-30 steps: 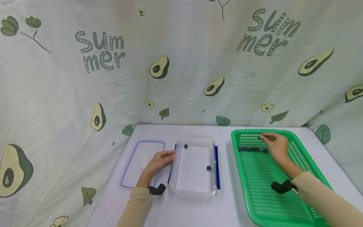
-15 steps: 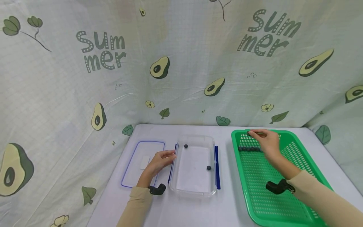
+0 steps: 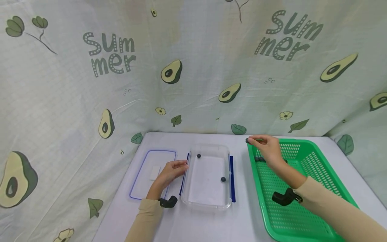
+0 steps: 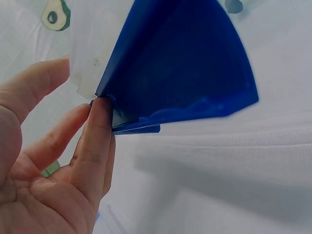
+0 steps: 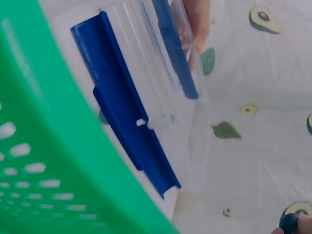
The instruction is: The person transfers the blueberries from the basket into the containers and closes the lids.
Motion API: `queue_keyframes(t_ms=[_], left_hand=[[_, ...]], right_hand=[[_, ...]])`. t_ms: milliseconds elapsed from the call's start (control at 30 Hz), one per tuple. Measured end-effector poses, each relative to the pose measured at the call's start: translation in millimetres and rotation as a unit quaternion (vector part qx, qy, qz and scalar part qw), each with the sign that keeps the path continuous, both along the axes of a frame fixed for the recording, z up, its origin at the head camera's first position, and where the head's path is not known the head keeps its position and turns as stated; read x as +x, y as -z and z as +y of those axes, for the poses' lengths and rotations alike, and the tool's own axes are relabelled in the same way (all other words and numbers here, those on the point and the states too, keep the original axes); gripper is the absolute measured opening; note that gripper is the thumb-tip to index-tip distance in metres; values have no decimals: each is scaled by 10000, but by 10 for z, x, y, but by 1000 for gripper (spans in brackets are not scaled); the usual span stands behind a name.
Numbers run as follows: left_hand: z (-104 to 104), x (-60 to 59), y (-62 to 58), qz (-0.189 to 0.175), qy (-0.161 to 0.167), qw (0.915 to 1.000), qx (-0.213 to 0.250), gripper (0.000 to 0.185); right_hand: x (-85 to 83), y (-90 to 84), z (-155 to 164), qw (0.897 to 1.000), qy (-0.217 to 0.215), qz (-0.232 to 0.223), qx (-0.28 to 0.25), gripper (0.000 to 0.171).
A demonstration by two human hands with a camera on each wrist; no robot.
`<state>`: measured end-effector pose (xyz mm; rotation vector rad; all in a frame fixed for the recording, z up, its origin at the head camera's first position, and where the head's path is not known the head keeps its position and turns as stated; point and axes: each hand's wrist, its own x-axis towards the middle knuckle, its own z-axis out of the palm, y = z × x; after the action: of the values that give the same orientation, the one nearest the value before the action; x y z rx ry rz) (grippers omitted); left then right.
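Note:
Thumb and fingertips of my right hand (image 3: 267,149) pinch a blueberry (image 3: 247,140), held over the far left corner of the green basket (image 3: 260,201); the right wrist view shows this blueberry (image 5: 289,223) at its bottom right. More blueberries (image 3: 260,159) lie along the basket's far end, partly hidden by the hand. My left hand (image 3: 170,173) touches the left side of a clear plastic container (image 3: 205,205), fingers fairly straight. In the left wrist view its fingertips (image 4: 100,105) meet the blue side flap (image 4: 180,63). Two blueberries, one far left (image 3: 198,156), one right (image 3: 223,179), sit inside the container.
A clear lid with a blue seal (image 3: 142,163) and a white label (image 3: 155,173) lies left of the container, partly under the left hand. Another blue flap (image 3: 232,178) hangs open on the container's right side. A printed avocado curtain (image 3: 199,67) stands behind the table.
My right hand has moved left with the blueberry, from above the basket's far end to its left corner. The left hand stays against the container.

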<state>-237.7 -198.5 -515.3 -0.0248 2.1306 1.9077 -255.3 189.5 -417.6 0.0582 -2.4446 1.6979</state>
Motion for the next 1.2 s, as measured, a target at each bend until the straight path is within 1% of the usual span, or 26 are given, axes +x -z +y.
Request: queue_keyframes(t_ms=[267, 600, 800, 1000, 1200], left_hand=[[-4, -10, 6, -51, 0, 10000, 50, 47], [-10, -18, 25, 24, 12, 10000, -41, 50], [-15, -13, 47, 13, -8, 10000, 32, 48], [-18, -11, 69, -9, 50, 9999, 97, 48], [-17, -14, 30, 49, 56, 10000, -29, 48]], right_hand=[[-23, 9, -310, 9984, -490, -149, -234, 32], [3, 64, -563, 9955, -776, -400, -356, 29], [3, 156, -687, 9954, -813, -482, -166, 24], [-8, 235, -762, 9940, -820, -709, -175, 19], [-16, 292, -801, 9918, -816, -972, -123, 17]])
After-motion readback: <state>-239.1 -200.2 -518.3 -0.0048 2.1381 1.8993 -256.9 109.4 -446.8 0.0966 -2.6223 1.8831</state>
